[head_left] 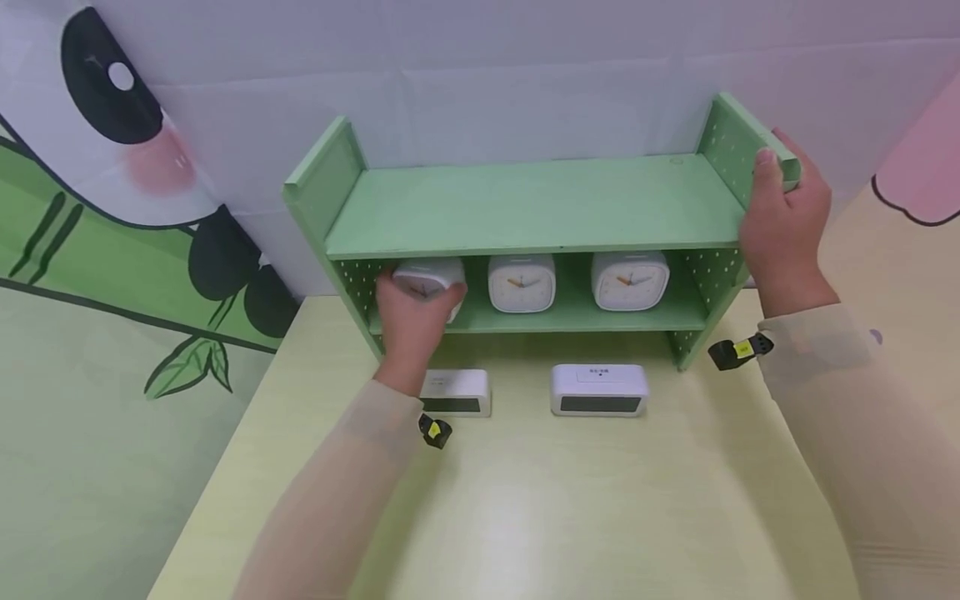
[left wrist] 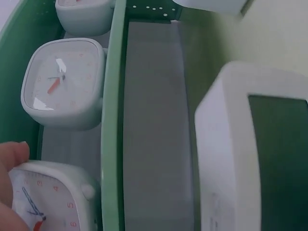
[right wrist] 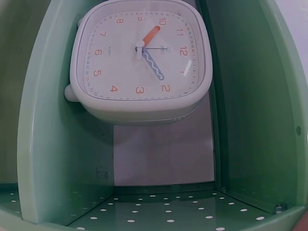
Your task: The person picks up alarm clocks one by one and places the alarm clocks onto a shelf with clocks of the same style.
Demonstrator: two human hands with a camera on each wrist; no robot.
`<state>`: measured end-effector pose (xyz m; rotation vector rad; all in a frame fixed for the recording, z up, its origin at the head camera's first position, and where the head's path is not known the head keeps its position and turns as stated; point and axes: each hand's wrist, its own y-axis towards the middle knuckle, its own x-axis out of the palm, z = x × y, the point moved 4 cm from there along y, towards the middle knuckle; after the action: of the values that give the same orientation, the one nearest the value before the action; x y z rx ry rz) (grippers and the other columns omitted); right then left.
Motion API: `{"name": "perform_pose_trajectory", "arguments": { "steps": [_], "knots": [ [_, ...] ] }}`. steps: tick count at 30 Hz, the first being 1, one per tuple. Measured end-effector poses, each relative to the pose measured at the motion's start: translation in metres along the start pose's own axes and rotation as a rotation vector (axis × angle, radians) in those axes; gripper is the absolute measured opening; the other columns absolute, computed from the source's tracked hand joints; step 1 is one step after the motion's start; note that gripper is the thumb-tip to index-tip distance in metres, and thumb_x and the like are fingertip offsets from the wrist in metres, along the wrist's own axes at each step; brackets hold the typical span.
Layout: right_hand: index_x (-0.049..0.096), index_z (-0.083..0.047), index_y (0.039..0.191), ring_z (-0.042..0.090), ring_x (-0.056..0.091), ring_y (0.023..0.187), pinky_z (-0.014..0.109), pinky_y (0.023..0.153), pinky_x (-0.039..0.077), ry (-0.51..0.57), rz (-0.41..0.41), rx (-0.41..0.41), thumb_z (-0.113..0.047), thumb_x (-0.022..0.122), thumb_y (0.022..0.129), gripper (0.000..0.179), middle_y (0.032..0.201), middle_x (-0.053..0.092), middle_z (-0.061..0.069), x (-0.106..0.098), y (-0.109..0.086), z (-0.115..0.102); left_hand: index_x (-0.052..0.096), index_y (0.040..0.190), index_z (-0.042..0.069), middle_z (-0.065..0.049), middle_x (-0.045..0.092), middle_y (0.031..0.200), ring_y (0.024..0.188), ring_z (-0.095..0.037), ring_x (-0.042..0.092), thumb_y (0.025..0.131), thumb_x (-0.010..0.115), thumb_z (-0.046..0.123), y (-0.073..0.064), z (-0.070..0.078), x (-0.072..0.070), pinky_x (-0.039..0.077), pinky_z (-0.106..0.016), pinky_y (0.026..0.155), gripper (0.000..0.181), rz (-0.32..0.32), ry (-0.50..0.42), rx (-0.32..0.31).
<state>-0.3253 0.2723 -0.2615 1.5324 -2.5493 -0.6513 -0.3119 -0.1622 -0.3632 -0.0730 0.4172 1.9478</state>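
Note:
A green two-tier shelf stands at the back of the table. On its lower board sit three white square alarm clocks. My left hand grips the leftmost alarm clock, thumb on its right side; the left wrist view shows this clock tilted. The middle alarm clock and the right alarm clock stand apart from it, faces forward. With my right hand I hold the front edge of the shelf's right side panel, thumb on the near side.
Two white digital clocks with dark screens are on the pale table before the shelf; my left hand partly covers the left digital clock. Behind hangs a printed cloth. Perforated end panels close the shelf's sides.

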Motion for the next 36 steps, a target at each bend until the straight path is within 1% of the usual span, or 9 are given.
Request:
{"name": "perform_pose_trajectory", "arguments": {
  "steps": [3,5,8,12,15,24,29,33,36],
  "knots": [
    [0.045,-0.017,0.156,0.014,0.062,0.112,0.024,0.092,0.053,0.009,0.010,-0.005,-0.031,0.043,0.110,0.048,0.142,0.057,0.009,-0.001,0.000,-0.001,0.026,0.152,0.004,-0.014,0.044,0.140,0.124,-0.027,0.048,0.071,0.093,0.026,0.000,0.003,0.004,0.049,-0.040,0.099,0.107,0.063,-0.004,0.003],
    [0.046,-0.017,0.155,0.013,0.062,0.110,0.024,0.092,0.053,0.010,0.017,-0.013,-0.030,0.044,0.110,0.047,0.140,0.058,0.010,-0.001,0.000,-0.001,0.026,0.152,0.003,-0.014,0.045,0.138,0.123,-0.027,0.049,0.070,0.094,0.027,0.000,0.005,0.006,0.049,-0.040,0.098,0.109,0.101,0.011,-0.004],
    [0.046,-0.017,0.155,0.013,0.062,0.109,0.025,0.093,0.053,0.022,0.019,-0.004,-0.030,0.045,0.110,0.047,0.141,0.058,0.009,-0.001,0.000,-0.001,0.026,0.152,0.002,-0.015,0.046,0.137,0.122,-0.027,0.049,0.068,0.095,0.028,-0.001,0.005,0.010,0.047,-0.039,0.099,0.111,0.139,0.016,-0.010],
    [0.044,-0.019,0.156,0.014,0.061,0.115,0.025,0.095,0.052,0.027,0.008,0.009,-0.031,0.044,0.110,0.048,0.147,0.054,0.008,0.000,0.000,-0.001,0.025,0.153,0.002,-0.014,0.045,0.137,0.122,-0.027,0.049,0.068,0.095,0.029,-0.002,0.002,0.015,0.043,-0.039,0.103,0.114,0.181,0.023,-0.022],
    [0.044,-0.019,0.156,0.014,0.060,0.117,0.026,0.096,0.051,0.024,0.002,0.013,-0.031,0.043,0.110,0.048,0.148,0.053,0.007,0.001,0.000,0.000,0.024,0.155,0.003,-0.013,0.045,0.138,0.122,-0.026,0.048,0.067,0.096,0.031,-0.002,0.000,0.017,0.040,-0.038,0.106,0.117,0.211,0.038,-0.033],
    [0.044,-0.020,0.157,0.014,0.058,0.118,0.027,0.097,0.050,0.022,0.000,0.017,-0.031,0.043,0.110,0.048,0.148,0.053,0.006,0.000,0.001,0.002,0.025,0.155,0.004,-0.013,0.044,0.142,0.127,-0.026,0.047,0.068,0.097,0.037,-0.001,-0.002,0.022,0.038,-0.036,0.109,0.118,0.273,0.073,-0.048],
    [0.044,-0.019,0.157,0.014,0.059,0.119,0.027,0.098,0.050,0.021,0.005,0.017,-0.032,0.043,0.110,0.049,0.149,0.052,0.006,0.000,0.001,0.003,0.028,0.153,0.003,-0.013,0.044,0.143,0.129,-0.026,0.046,0.068,0.097,0.040,0.000,-0.004,0.025,0.036,-0.034,0.110,0.116,0.304,0.088,-0.039],
    [0.044,-0.019,0.157,0.014,0.059,0.119,0.027,0.098,0.050,0.007,0.012,0.002,-0.032,0.043,0.110,0.048,0.149,0.052,0.007,-0.001,0.001,0.003,0.029,0.152,0.002,-0.014,0.046,0.142,0.129,-0.027,0.047,0.068,0.096,0.041,0.001,-0.004,0.025,0.037,-0.034,0.110,0.115,0.315,0.103,-0.024],
    [0.044,-0.020,0.157,0.015,0.059,0.120,0.027,0.098,0.051,0.000,0.012,-0.005,-0.033,0.042,0.110,0.048,0.149,0.053,0.007,-0.001,0.001,0.004,0.028,0.152,0.001,-0.014,0.045,0.143,0.129,-0.027,0.047,0.068,0.096,0.042,0.001,-0.004,0.025,0.036,-0.034,0.111,0.115,0.312,0.114,-0.025]
  ]
}}
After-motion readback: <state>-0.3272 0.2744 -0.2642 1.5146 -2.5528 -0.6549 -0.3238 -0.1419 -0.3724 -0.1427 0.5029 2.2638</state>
